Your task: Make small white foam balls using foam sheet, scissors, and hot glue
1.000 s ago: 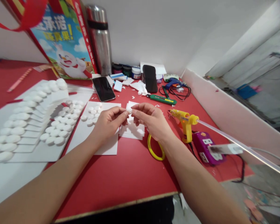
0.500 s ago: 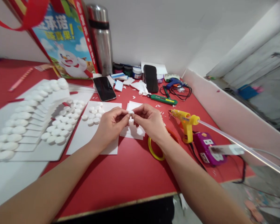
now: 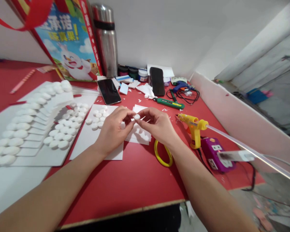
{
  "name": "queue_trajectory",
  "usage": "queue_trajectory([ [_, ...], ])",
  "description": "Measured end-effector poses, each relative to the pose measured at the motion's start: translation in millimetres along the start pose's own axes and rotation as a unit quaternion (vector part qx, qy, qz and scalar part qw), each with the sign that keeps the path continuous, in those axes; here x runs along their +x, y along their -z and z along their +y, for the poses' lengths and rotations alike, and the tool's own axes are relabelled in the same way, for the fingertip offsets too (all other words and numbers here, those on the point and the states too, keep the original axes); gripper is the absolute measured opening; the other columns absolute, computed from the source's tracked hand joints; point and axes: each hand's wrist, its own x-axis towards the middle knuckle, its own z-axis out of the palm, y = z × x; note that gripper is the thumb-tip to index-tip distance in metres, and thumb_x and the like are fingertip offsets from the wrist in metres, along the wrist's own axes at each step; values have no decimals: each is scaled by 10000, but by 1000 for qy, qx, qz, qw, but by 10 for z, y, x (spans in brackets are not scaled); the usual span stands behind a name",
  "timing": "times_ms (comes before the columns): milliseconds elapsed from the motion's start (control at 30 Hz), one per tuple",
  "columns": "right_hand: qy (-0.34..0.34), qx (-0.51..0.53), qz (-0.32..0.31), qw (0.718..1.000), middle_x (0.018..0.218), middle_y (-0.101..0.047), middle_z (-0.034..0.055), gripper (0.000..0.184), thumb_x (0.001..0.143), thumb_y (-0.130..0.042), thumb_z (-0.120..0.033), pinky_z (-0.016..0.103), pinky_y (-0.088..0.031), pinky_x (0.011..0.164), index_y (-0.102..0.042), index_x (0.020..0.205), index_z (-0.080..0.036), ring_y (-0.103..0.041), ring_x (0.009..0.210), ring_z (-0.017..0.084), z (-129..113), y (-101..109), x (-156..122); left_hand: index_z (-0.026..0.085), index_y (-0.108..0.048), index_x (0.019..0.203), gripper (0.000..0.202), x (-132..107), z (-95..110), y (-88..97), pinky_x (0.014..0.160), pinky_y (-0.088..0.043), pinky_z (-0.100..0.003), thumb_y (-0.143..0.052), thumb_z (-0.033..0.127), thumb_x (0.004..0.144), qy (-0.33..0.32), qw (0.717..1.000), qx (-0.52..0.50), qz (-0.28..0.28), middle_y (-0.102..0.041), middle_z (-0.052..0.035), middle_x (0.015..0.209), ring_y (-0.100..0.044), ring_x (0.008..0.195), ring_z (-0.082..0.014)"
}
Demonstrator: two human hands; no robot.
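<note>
A small round white piece (image 3: 137, 117) is pinched at the fingertips over the middle of the table. My right hand (image 3: 157, 124) closes thumb and forefinger on its right side. From the other side, my left hand (image 3: 116, 129) has its thumb and forefinger tips at the piece's left edge, bent inward. Beneath the hands lie several white paper sheets (image 3: 141, 137), partly covered by fingers and shadow. Close to my left hand, a cluster of similar white pieces (image 3: 96, 119) rests on a white board (image 3: 83, 146).
At left, a large board carries rows of white ovals (image 3: 23, 119) and small rounds (image 3: 62, 130). A yellow glue gun (image 3: 194, 129), yellow tape ring (image 3: 162, 154) and purple power strip (image 3: 215, 153) lie right. Behind are a green cutter (image 3: 170, 103), two phones (image 3: 108, 91) and a steel flask (image 3: 106, 42).
The fingers of both hands have shifted around the small white piece, which now shows more of its round face. My left fingers have opened slightly away from it.
</note>
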Motion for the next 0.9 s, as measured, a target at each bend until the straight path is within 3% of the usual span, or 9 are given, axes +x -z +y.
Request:
queue_trajectory([
  [100,33,-73,16,997,841,-661,4,139,830,-764,-289,281,-446,607,-680,912,-213,-560,665,120,15,-1,-2,207,-690,1035,92,0,-11,-13,821,-511,-308,-658,236,954,17,1000,-25,-5,-684,-57,1012,-633,858,-174],
  [167,35,-86,30,995,770,-606,-17,148,799,-769,-273,269,-405,584,-672,889,-210,-507,640,109,20,0,5,199,-699,1007,99,7,-9,-26,809,-517,-303,-696,261,931,62,995,-83,-6,-690,-50,992,-647,861,-171],
  [333,-35,67,78,994,683,-580,-47,245,744,-804,-325,249,-383,549,-636,858,-190,-483,580,86,13,29,51,155,-738,978,253,40,20,-62,730,-534,-276,-843,275,782,247,927,-281,18,-736,-41,882,-682,801,-165],
  [500,-119,229,89,962,638,-624,-35,279,679,-862,-313,237,-337,500,-656,804,-173,-455,494,64,-22,76,86,147,-785,975,213,49,12,-91,723,-540,-249,-828,250,793,316,867,-382,41,-751,-46,826,-685,761,-137],
  [700,-188,344,18,920,649,-623,-24,302,613,-914,-250,214,-286,498,-692,788,-142,-416,515,41,-65,81,79,149,-742,807,194,35,15,-80,527,-475,-213,-770,330,871,289,878,-381,16,-689,-29,751,-575,589,-93],
  [767,-185,346,8,920,670,-635,-24,313,615,-923,-252,213,-283,501,-697,803,-145,-428,518,40,-69,71,71,150,-710,769,241,32,31,-71,482,-446,-213,-773,361,869,296,879,-374,8,-662,-19,708,-538,539,-87],
  [900,-173,332,-5,927,653,-622,-46,324,622,-934,-262,214,-285,507,-692,809,-156,-436,506,38,-76,39,51,153,-676,771,331,33,65,-67,537,-463,-213,-729,449,909,279,896,-344,-22,-665,-23,717,-571,563,-88],
])
